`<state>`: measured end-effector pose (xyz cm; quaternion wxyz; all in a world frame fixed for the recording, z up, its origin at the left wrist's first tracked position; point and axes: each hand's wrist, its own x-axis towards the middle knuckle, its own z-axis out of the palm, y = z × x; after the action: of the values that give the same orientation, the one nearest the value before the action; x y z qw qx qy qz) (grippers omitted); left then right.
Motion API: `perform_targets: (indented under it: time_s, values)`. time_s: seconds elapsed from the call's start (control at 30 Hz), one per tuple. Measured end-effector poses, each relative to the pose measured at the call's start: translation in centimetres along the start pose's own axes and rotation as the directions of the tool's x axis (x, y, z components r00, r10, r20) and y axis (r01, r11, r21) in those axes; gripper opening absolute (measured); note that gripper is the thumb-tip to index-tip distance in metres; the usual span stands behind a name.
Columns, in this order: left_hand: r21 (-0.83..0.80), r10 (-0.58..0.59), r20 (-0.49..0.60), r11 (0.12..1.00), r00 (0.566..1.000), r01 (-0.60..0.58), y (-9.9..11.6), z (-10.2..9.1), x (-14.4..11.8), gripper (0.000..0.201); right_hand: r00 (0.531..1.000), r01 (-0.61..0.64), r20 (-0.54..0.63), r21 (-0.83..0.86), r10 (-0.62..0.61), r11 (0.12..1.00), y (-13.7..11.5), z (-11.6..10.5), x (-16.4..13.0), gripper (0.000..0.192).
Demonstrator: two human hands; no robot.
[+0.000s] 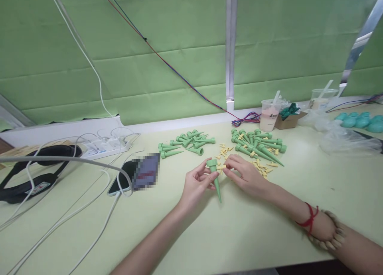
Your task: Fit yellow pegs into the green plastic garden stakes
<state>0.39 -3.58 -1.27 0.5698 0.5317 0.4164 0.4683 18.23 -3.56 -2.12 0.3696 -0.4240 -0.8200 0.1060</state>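
At the center of the frame, two bare hands meet over a pale tabletop. The left hand pinches a green spike just below its cap, between thumb and fingers; the right hand pinches a small yellow piece at its outer end, between thumb and forefinger. The relation that matters is the crossing of the two: the spike's long axis runs almost straight down the frame, cap uppermost, tip leaning slightly right, while the yellow piece lies nearly level, at the spike's right side close to the cap (whether it is seated in the spike or merely against it cannot be told). The spike sits between the left thumb and fingers, its tip clear below them; it lies left of the right hand's fingertips, with the yellow piece bridging the gap. The left hand is the nearer to the spike. Beyond, loose yellow pieces lie past the right hand, between and beside two heaps of green spikes, left and right of center.
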Motion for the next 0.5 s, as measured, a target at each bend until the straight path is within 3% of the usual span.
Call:
perform_targets:
  time_s: [0.1, 0.3, 0.5]
  values:
    - [0.073, 0.027, 0.037, 0.997, 0.999, -0.03, -0.38, -0.13, -0.08, 0.057, 0.997, 0.083, 0.007, -0.093, -0.082, 0.992, 0.13, -0.01, -0.04, 0.029]
    - [0.213, 0.13, 0.018, 0.968, 0.991, -0.131, -0.99, -0.04, -0.48, 0.054, 0.998, -0.019, 0.057, 0.014, 0.018, 1.0, 0.2, 0.42, -0.12, 0.039]
    - [0.067, 0.002, 0.058, 0.998, 0.998, -0.006, -0.19, 0.43, -0.42, 0.053, 0.992, 0.072, 0.103, -0.005, -0.071, 0.997, 0.12, 0.29, 0.06, 0.033]
